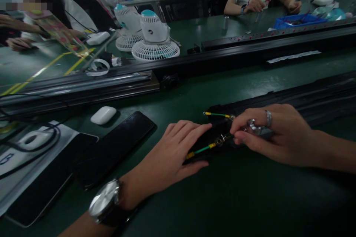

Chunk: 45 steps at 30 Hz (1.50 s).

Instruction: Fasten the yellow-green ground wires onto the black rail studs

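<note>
My right hand [274, 133] is closed round a small silvery metal tool [257, 129], its tip pointing left at a ring terminal [219, 141] on a black bar. From that terminal a green wire with yellow ends [204, 149] runs left beneath my left hand [180, 144]. The fingers of my left hand are spread over the end of the black bar [319, 94], thumb apart on the near side. A second green and yellow wire [218, 114] sticks out leftward beyond the right fingertips.
Two dark phones [116, 148], a white earbud case [103, 115] and black cables lie at the left. Long black rails [189, 61] cross behind, with white fans [154, 35] and a blue tray [299, 21] beyond. Several people sit across the tables.
</note>
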Each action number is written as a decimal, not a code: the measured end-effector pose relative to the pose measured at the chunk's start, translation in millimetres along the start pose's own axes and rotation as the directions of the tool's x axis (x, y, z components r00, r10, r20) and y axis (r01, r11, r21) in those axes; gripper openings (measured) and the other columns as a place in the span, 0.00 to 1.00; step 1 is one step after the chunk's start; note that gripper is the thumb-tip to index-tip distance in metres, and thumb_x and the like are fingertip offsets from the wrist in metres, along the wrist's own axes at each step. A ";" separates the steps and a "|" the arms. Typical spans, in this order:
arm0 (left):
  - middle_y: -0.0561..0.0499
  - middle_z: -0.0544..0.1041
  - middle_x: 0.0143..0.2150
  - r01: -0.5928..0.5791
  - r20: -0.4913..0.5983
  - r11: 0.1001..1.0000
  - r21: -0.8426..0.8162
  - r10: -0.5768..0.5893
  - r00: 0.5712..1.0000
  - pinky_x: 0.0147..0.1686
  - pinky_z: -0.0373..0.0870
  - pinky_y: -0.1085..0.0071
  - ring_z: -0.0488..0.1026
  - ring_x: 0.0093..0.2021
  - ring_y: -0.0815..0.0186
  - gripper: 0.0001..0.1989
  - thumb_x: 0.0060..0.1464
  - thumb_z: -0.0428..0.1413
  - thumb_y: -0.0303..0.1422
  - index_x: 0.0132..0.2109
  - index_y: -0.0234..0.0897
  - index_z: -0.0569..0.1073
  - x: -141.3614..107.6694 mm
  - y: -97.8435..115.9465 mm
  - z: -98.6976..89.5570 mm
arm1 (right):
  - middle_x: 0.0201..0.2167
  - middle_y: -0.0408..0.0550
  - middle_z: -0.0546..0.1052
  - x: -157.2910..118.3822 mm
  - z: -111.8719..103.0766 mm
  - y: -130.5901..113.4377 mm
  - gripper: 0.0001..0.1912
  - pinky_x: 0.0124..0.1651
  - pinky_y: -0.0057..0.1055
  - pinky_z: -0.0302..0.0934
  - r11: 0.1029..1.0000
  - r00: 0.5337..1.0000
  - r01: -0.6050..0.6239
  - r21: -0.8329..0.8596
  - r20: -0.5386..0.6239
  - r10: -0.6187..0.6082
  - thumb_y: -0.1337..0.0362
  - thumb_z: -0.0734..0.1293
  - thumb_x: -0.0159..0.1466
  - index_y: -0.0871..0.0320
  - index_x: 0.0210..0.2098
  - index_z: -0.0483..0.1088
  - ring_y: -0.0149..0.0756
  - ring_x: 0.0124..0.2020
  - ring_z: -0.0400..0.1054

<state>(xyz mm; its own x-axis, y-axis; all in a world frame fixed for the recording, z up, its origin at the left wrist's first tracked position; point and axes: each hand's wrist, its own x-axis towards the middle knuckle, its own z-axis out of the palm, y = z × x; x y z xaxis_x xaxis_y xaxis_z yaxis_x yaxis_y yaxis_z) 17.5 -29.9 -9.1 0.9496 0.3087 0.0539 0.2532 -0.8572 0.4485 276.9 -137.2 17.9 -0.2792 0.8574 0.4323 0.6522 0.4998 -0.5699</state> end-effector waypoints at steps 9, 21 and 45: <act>0.45 0.66 0.64 0.000 0.000 1.000 0.020 0.000 1.000 0.61 0.64 0.53 0.62 0.62 0.54 0.36 0.62 0.61 0.41 0.71 0.45 0.53 0.4 -1.4 0.6 | 0.33 0.45 0.80 1.4 1.2 2.9 0.05 0.37 0.28 0.63 0.994 0.991 0.104 -0.009 0.089 -0.103 0.72 0.64 0.70 0.60 0.40 0.72 0.31 0.31 0.73; 0.47 0.66 0.64 -0.002 0.002 1.000 0.026 0.002 1.000 0.61 0.63 0.55 0.62 0.62 0.55 0.37 0.62 0.62 0.40 0.71 0.47 0.52 -1.3 -0.9 -0.4 | 0.29 0.41 0.77 3.8 -6.5 1.2 0.03 0.34 0.24 0.60 0.997 0.997 0.065 0.050 0.039 -0.067 0.70 0.65 0.70 0.59 0.42 0.71 0.27 0.27 0.69; 0.47 0.66 0.65 -0.004 -0.005 1.000 0.031 0.005 1.000 0.61 0.64 0.56 0.62 0.62 0.56 0.37 0.62 0.62 0.42 0.71 0.46 0.53 -1.2 -2.4 0.2 | 0.39 0.53 0.79 6.7 -10.6 5.9 0.06 0.47 0.39 0.63 0.938 0.892 0.346 0.003 0.309 -0.330 0.70 0.63 0.71 0.61 0.45 0.71 0.41 0.41 0.72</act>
<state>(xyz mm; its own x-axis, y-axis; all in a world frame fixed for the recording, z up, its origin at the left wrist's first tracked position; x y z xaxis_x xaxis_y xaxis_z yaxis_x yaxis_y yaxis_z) 15.7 -28.3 -10.3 0.9499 0.3066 0.0601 0.2544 -0.8708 0.4207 286.3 -129.9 24.8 -0.6821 0.6377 0.3578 0.5133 0.7661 -0.3869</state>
